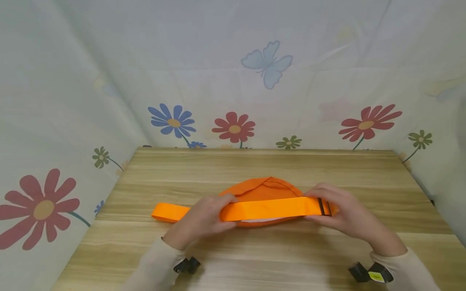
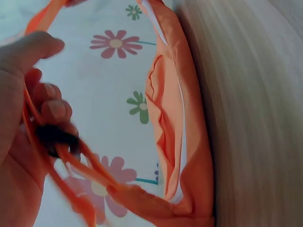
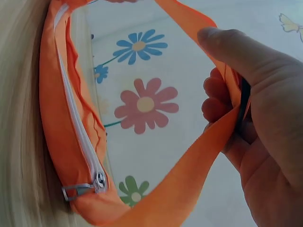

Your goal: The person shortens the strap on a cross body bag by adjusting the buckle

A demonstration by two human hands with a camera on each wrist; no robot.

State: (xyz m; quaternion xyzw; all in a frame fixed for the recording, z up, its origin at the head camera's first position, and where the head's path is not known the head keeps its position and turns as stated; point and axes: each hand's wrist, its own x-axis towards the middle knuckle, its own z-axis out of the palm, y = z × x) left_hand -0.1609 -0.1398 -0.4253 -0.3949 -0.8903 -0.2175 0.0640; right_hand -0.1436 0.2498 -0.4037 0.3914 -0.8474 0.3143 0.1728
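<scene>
An orange waist bag (image 1: 269,186) rests on the table with its orange strap (image 1: 269,209) raised in front of it. My left hand (image 1: 204,218) grips the strap left of the bag, and a loop of strap (image 1: 165,212) sticks out beyond it. In the left wrist view a blurred black buckle (image 2: 57,137) lies against the fingers. My right hand (image 1: 349,212) holds the strap's other end by a black slider (image 1: 324,206), thumb and fingers on either edge. The right wrist view shows the bag's white zipper (image 3: 78,118) with a metal pull (image 3: 85,190) near one end.
The wood-grain table (image 1: 255,258) extends around the bag. Behind and beside it hangs a pale cloth (image 1: 204,52) printed with flowers and a butterfly. Black devices (image 1: 187,265) are strapped at both wrists.
</scene>
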